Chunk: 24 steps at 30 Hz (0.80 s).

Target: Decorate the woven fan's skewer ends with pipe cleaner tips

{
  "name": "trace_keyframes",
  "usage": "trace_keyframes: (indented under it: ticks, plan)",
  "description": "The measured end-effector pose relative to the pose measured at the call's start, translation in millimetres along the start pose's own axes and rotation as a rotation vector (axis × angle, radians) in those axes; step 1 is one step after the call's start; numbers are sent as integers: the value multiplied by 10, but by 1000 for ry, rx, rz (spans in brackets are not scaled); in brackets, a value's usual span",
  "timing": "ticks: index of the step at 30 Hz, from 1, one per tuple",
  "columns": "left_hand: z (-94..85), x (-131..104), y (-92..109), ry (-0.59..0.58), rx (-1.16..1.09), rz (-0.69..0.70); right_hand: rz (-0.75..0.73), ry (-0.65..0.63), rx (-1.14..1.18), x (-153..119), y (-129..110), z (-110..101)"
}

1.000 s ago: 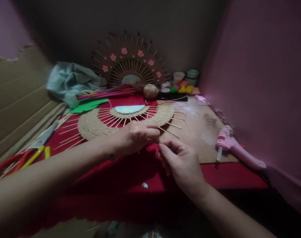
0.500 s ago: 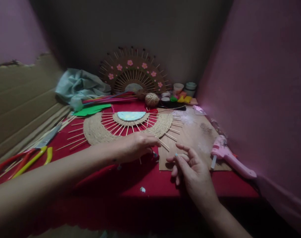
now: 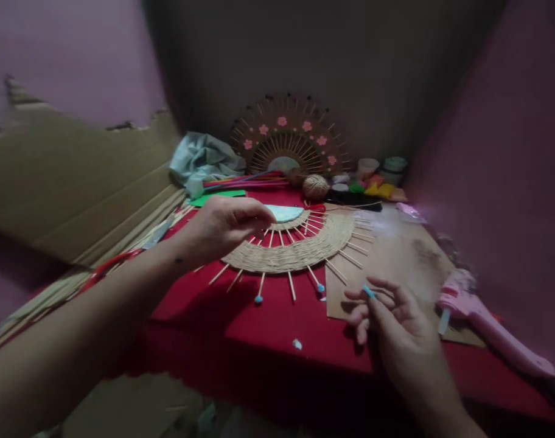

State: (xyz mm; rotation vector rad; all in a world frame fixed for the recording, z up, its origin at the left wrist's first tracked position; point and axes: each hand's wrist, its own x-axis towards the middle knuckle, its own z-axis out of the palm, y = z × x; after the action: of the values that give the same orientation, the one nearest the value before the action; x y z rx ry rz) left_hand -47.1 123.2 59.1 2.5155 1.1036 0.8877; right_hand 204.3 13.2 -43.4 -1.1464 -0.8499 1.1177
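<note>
A half-round woven fan (image 3: 282,261) with thin sticks (image 3: 291,287) radiating from it lies flat, its pale-blue centre (image 3: 286,213) partly covered by my left hand (image 3: 227,225). That hand hovers over the fan's left part, fingers bunched together; anything inside them is hidden. Small blue balls (image 3: 258,299) cap two of the front stick ends. Right of the fan, my right hand (image 3: 398,316) pinches a small blue clay-like piece (image 3: 368,292) between thumb and index finger, the other fingers loosely curled.
A pink glue gun (image 3: 469,301) rests at the right on a brown board (image 3: 378,255). Behind stand a flowered fan (image 3: 289,131), a twine ball (image 3: 316,187) and coloured packets (image 3: 380,189). Red-handled scissors (image 3: 108,267) lie left, and a pale scrap (image 3: 297,344) sits on the red cloth (image 3: 254,328).
My left hand has moved leftward and back from the fan's front edge, uncovering the blue-tipped sticks. My right hand still pinches the blue piece. The view has swung left.
</note>
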Motion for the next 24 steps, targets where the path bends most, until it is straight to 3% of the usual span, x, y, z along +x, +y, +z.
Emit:
trace_keyframes:
  ticks: [4, 7, 11, 15, 19, 24]
  plan:
    - [-144, -274, -206, 67, -132, -181, 79, -37, -78, -36, -32, 9]
    - [-189, -522, -323, 66, -91, -281, 108, -50, -227, -81, -75, 67]
    - [-211, -799, -430, 80, -25, -375, -61, -99, -450, -114, -122, 253]
    - [-205, -962, -493, 83, -63, -446, -248, -243, -562, -96, -150, 563]
    - [-181, -1023, -432, 96, -132, -415, -393, -383, -731, -37, -190, 958]
    - [-108, -1062, -268, 71, -164, -193, -537, -491, -1001, 69, -181, 1423]
